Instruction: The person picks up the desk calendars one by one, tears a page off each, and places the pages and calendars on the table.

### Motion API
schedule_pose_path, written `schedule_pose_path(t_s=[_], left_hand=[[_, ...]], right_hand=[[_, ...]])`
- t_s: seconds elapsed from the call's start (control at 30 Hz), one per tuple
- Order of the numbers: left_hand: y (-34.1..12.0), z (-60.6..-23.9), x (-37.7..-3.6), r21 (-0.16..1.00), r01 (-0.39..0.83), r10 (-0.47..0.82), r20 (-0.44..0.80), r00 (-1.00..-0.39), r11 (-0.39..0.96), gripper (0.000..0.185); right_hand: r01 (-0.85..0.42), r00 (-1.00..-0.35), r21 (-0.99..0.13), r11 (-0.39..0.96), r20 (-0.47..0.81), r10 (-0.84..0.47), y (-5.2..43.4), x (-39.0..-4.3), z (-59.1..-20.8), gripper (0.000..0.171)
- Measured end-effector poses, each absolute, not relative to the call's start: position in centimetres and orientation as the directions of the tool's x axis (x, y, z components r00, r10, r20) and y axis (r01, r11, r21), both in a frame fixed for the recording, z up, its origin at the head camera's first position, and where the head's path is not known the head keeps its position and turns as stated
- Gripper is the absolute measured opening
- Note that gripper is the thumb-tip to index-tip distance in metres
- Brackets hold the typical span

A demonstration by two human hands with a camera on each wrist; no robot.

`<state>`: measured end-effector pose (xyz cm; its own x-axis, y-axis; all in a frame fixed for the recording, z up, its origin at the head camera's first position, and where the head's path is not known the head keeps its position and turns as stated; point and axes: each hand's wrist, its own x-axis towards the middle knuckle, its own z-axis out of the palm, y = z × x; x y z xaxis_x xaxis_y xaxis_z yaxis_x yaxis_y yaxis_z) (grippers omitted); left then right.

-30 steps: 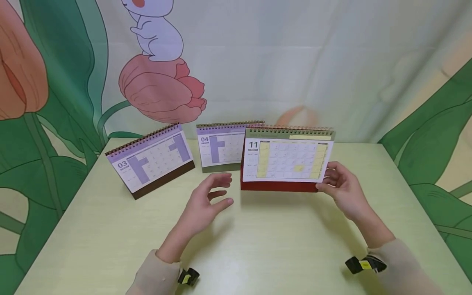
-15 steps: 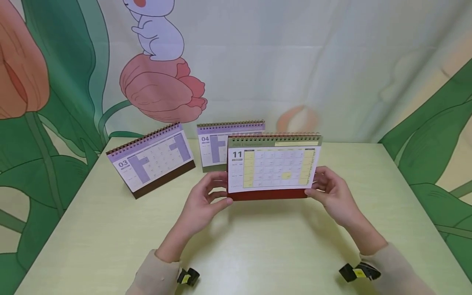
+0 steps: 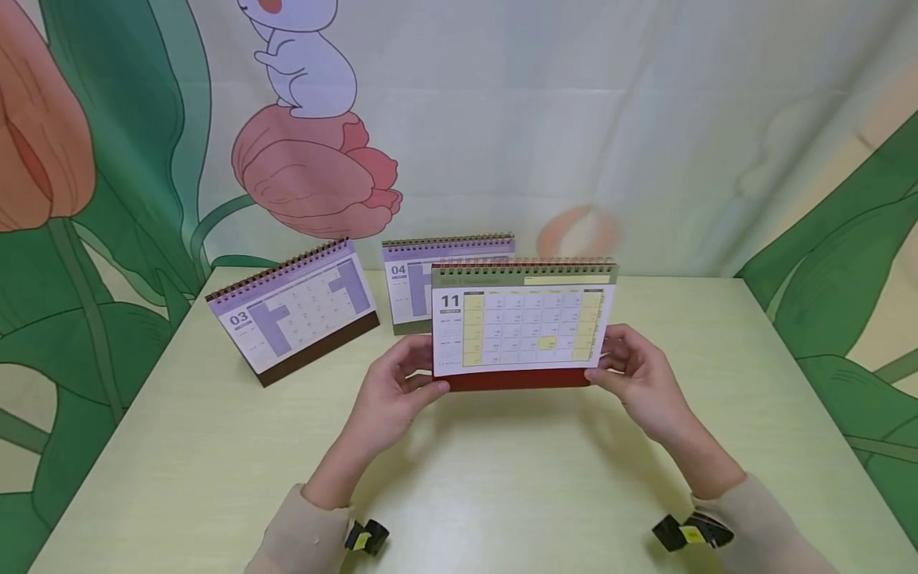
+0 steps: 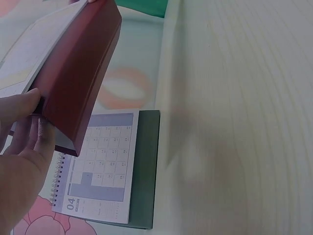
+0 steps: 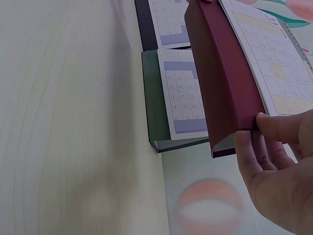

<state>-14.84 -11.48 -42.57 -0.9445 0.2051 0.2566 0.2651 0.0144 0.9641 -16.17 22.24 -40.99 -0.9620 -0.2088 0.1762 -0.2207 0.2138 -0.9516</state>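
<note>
A desk calendar (image 3: pixel 523 327) with a red base and the page marked 11 is held up above the table between both hands. My left hand (image 3: pixel 393 392) grips its lower left corner, thumb on the front of the red base (image 4: pixel 73 73) and fingers behind. At the lower right corner my right hand (image 3: pixel 641 387) pinches it the same way; the right wrist view shows that thumb (image 5: pixel 274 127) on the red edge. Behind it stands a desk calendar with a green base (image 3: pixel 407 295), page 04, partly covered in the head view.
To the left a desk calendar with a dark brown base (image 3: pixel 301 315), page 03, stands at an angle. All are over a pale yellow-green table (image 3: pixel 516 478). A curtain (image 3: pixel 574 119) printed with tulips and a white animal hangs behind the table's back edge.
The red-based calendar has moved left and nearer, carried by my right hand. My left hand, earlier apart from it, now grips its left corner. The other calendars stayed put.
</note>
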Motion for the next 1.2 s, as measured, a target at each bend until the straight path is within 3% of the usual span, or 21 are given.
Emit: schedule_pose_path(t_s=[1.2], left_hand=[[-12.33, -42.93, -14.98, 0.980, 0.182, 0.272, 0.198, -0.942, -0.084, 0.066]], right_hand=[[-0.112, -0.979, -0.959, 0.262, 0.060, -0.197, 21.66, -16.17, -41.11, 0.052]])
